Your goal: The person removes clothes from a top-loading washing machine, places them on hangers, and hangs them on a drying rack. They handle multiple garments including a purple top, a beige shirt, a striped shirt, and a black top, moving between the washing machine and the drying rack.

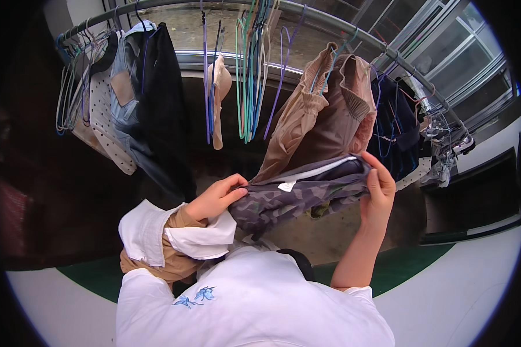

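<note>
Left grip [213, 198] and right grip [381, 186] on one camouflage garment [289, 201], one tag [286, 186]

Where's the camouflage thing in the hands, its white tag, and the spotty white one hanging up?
Camouflage garment [292, 202]: head view, on its patterned outside.
White tag [286, 186]: head view, middle of the tag.
Spotty white garment [103, 110]: head view, on its dotted cloth.

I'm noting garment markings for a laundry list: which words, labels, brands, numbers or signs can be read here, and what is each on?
No words, brands, numbers or signs can be read.
White label at the opening of the camouflage garment, between the left hand and right hand: too small to read.
Blue motifs on the white shirt: decoration, no lettering visible.
</note>
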{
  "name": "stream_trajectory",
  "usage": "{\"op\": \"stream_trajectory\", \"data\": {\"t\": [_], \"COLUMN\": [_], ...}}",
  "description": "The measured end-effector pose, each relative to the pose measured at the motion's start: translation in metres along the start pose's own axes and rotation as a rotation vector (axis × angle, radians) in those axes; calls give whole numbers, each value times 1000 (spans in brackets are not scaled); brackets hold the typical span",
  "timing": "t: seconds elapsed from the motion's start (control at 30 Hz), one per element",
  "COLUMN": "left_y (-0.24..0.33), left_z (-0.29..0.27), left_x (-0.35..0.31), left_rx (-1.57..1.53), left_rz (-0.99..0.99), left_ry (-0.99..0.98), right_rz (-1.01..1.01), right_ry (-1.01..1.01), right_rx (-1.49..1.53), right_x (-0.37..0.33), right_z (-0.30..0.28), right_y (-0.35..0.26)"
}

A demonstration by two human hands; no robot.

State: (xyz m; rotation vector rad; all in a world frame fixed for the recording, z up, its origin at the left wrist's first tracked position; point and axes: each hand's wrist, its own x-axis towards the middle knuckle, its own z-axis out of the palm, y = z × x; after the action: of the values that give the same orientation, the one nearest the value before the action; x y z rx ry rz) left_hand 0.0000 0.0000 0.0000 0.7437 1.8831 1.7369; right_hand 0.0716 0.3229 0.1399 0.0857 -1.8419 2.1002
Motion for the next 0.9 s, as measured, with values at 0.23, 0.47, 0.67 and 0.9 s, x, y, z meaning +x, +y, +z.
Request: {"op": "stream_trajectory", "data": {"t": [0.23, 0.47, 0.67, 0.9], "left_y": [31, 42, 56, 50], "left_z": [-4, -31, -25, -14], "left_x": [-2, -24, -24, -5], "left_rx": [131, 327, 488, 816], "left_rz": [174, 141, -29, -134], "left_ry": [255, 414, -52, -39], "right_rz": [-128, -1, -16, 335], "right_ry": [-30, -475, -489, 32], "right_rx": [71, -541, -427, 11], "right_x": [-1, 14, 63, 207], "right_z": [-11, -4, 66, 152], "right_y": [18, -6, 14, 44]}}
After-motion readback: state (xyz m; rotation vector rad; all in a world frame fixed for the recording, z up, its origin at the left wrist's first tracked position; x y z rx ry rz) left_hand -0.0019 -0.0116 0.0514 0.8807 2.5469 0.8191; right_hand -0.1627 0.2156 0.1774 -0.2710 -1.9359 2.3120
